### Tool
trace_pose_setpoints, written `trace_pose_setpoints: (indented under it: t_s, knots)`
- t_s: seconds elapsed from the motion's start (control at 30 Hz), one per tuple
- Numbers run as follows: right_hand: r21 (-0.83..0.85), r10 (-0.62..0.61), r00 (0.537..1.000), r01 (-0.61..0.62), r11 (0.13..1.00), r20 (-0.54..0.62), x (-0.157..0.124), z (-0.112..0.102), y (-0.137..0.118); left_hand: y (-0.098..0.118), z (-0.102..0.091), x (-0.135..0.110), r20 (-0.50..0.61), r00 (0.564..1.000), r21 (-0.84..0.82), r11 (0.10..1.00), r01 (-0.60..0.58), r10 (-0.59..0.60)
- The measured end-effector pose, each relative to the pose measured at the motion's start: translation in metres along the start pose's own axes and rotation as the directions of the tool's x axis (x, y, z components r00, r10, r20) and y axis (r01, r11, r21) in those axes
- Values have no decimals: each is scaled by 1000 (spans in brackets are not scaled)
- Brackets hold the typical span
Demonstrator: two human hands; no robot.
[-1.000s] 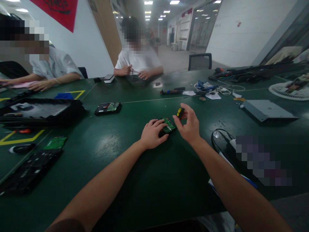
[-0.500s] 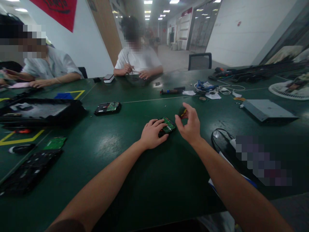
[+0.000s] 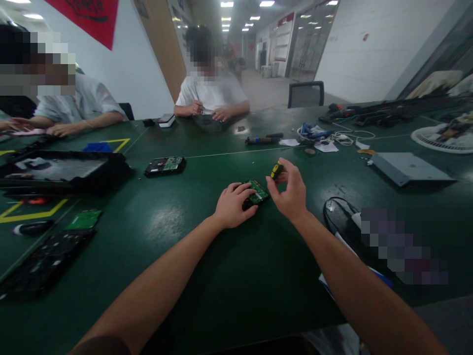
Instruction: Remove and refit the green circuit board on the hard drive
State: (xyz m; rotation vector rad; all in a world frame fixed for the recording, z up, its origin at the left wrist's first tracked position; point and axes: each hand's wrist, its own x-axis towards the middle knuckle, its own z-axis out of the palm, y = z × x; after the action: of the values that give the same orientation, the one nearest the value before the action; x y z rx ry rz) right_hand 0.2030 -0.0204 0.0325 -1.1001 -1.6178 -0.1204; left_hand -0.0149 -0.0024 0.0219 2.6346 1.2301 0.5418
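Observation:
My left hand [image 3: 232,204] lies on a small hard drive [image 3: 255,194] with a green circuit board facing up, fingers curled over its near edge and pressing it to the green table [image 3: 207,266]. My right hand [image 3: 290,190] is closed around a screwdriver with a yellow and black handle [image 3: 276,170], held upright right beside the drive's far right corner. The screwdriver's tip is hidden behind my fingers.
A second hard drive [image 3: 165,165] lies further left. A black tray [image 3: 59,170], a loose green board [image 3: 84,218] and a dark keyboard-like panel [image 3: 44,264] sit at left. A grey box [image 3: 408,169], cables [image 3: 342,212] and tools are at right. Two people sit across the table.
My right hand has twisted the screwdriver handle back and forth in place. My left hand has stayed on the drive. The people opposite shifted slightly.

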Motion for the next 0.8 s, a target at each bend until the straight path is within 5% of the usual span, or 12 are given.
trace_pose_setpoints:
  t_s: [0.57, 0.8]
  knots:
    - [77, 0, 999, 3, 997, -39, 1, 4, 2, -1, 1, 1, 4, 1000, 6, 1000, -7, 6]
    - [-18, -37, 998, 36, 999, -53, 1, 1, 4, -1, 0, 0, 4, 1000, 2, 1000, -5, 5]
